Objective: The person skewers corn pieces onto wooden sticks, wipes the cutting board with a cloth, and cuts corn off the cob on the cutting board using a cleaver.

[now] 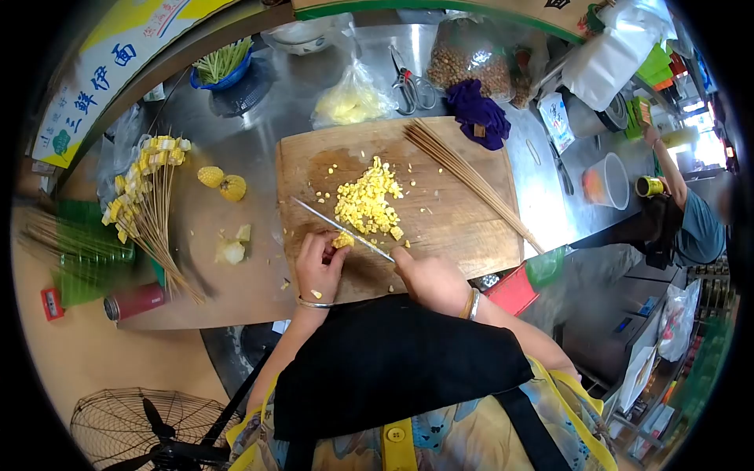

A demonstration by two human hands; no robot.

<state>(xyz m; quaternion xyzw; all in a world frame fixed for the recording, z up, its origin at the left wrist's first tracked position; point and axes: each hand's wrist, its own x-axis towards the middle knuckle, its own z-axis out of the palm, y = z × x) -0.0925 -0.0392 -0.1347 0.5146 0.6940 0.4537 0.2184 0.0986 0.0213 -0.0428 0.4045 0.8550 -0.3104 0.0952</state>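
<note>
My left hand pinches a small yellow corn piece at the front left of the wooden cutting board. In my right hand is the handle of a knife, whose blade points up and left across the board, beside the corn piece. Just beyond the blade lies a pile of chopped corn, with loose bits scattered around it. A bundle of thin wooden skewers rests along the board's right side.
Skewered corn pieces and two corn chunks sit left. Behind the board are a plastic bag, scissors and a purple cloth. A clear container stands right. Another person is at the far right.
</note>
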